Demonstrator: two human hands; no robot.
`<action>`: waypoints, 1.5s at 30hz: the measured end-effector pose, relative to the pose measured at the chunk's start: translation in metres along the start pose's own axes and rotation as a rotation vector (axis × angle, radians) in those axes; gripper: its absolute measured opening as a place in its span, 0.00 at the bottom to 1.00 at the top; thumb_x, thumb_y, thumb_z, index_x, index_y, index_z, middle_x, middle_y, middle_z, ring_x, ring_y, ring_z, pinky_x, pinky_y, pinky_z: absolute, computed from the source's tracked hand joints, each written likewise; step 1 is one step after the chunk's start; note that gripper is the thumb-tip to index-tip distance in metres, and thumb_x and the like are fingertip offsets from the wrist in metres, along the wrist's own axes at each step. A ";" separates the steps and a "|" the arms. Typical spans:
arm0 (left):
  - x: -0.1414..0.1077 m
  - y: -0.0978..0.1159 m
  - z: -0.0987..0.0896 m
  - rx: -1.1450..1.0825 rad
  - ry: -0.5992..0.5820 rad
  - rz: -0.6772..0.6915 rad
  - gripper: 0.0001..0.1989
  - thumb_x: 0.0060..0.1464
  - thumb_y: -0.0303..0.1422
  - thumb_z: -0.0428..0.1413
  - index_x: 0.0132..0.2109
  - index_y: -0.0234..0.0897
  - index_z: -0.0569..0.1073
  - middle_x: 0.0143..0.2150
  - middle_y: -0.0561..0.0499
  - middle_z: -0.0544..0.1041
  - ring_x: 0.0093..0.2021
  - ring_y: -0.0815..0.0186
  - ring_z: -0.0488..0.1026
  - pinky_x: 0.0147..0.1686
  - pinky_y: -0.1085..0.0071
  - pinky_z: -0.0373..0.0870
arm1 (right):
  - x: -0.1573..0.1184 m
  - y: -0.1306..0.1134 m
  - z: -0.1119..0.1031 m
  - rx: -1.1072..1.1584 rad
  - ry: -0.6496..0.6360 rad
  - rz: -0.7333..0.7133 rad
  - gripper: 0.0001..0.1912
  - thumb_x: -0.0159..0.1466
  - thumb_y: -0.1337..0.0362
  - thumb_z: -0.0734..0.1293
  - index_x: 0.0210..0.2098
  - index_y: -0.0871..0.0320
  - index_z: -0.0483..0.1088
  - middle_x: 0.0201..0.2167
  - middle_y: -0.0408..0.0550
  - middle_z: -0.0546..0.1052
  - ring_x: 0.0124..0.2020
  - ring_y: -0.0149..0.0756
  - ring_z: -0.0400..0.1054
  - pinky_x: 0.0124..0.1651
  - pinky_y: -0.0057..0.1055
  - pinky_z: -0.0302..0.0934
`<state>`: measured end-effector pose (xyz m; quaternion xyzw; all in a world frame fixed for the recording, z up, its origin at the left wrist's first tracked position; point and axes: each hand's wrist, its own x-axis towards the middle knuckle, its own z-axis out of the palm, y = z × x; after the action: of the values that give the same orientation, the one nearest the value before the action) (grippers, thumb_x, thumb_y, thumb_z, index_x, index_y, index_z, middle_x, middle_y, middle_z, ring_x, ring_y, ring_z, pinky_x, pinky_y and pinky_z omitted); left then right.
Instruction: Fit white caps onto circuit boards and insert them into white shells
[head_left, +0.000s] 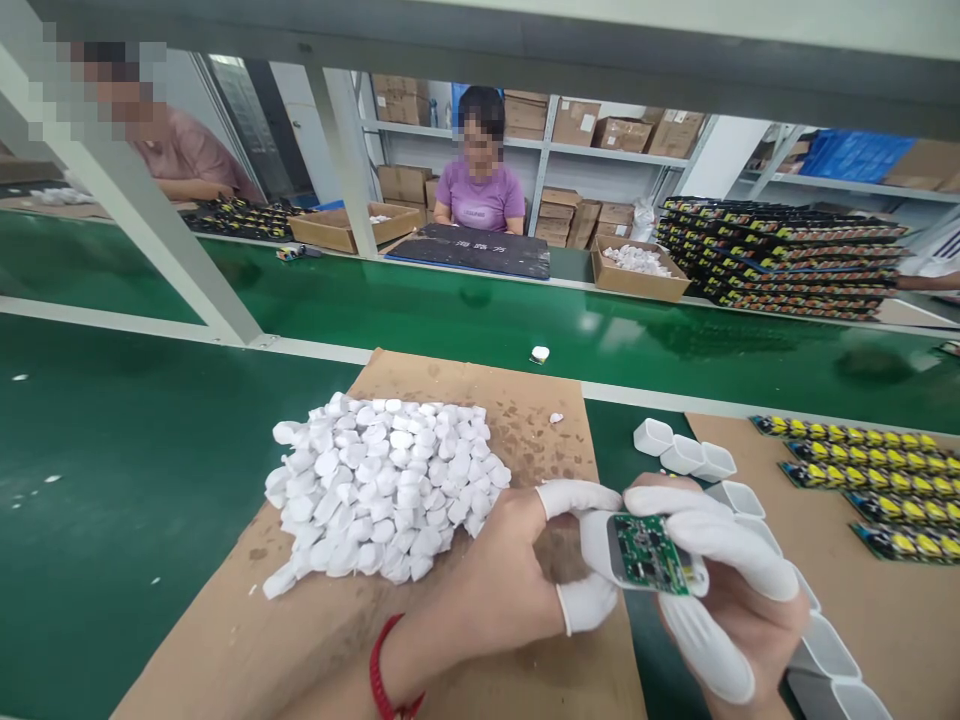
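Between my two hands is a white plastic housing (598,548) with a green circuit board (651,553) at its open side. My left hand (536,560), in white finger covers, grips the housing's left end between thumb and forefinger. Fingers of my right hand (727,585), also covered in white, press around the board and the housing's right end. A large pile of small white pieces (390,480) lies on brown cardboard (517,395) to the left of my hands. A row of white open housings (739,498) runs along the right, partly behind my right hand.
Rows of yellow and black components (862,470) lie on cardboard at the right. Across the green conveyor (450,320), a person in purple sits behind a black board (480,250). Stacked trays (780,255) and an open box (641,270) stand there. A metal post (150,190) slants at the left.
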<state>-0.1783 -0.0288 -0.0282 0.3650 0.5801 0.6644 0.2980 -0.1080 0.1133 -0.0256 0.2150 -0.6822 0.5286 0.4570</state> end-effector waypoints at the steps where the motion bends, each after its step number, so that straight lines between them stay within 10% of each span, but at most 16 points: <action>1: 0.000 0.000 0.000 -0.001 0.004 0.003 0.23 0.46 0.23 0.60 0.51 0.39 0.71 0.40 0.51 0.76 0.40 0.60 0.73 0.43 0.67 0.72 | 0.000 0.000 0.001 -0.010 -0.009 -0.018 0.15 0.59 0.73 0.67 0.46 0.62 0.72 0.40 0.52 0.77 0.46 0.40 0.72 0.45 0.33 0.70; 12: -0.001 0.000 -0.002 0.139 0.068 0.118 0.24 0.46 0.24 0.61 0.51 0.42 0.71 0.44 0.55 0.76 0.43 0.65 0.74 0.47 0.73 0.71 | 0.006 -0.003 0.000 -0.163 -0.002 -0.141 0.12 0.59 0.71 0.68 0.43 0.60 0.73 0.34 0.54 0.78 0.32 0.44 0.75 0.30 0.39 0.72; 30: -0.001 -0.001 -0.002 0.129 0.062 0.109 0.24 0.47 0.25 0.61 0.51 0.45 0.70 0.43 0.56 0.76 0.43 0.64 0.74 0.46 0.71 0.72 | 0.004 -0.003 0.000 -0.087 -0.063 -0.126 0.14 0.59 0.76 0.66 0.45 0.65 0.72 0.41 0.54 0.77 0.42 0.40 0.73 0.41 0.36 0.71; 45: -0.002 0.001 -0.003 0.199 0.059 0.237 0.25 0.46 0.21 0.60 0.50 0.46 0.70 0.46 0.57 0.76 0.43 0.68 0.74 0.45 0.77 0.71 | 0.000 -0.001 0.012 -0.243 0.083 -0.270 0.06 0.62 0.66 0.67 0.39 0.62 0.73 0.33 0.53 0.78 0.32 0.42 0.72 0.26 0.38 0.67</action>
<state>-0.1795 -0.0326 -0.0277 0.4390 0.6043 0.6448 0.1626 -0.1122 0.1018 -0.0259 0.2259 -0.6864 0.3848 0.5743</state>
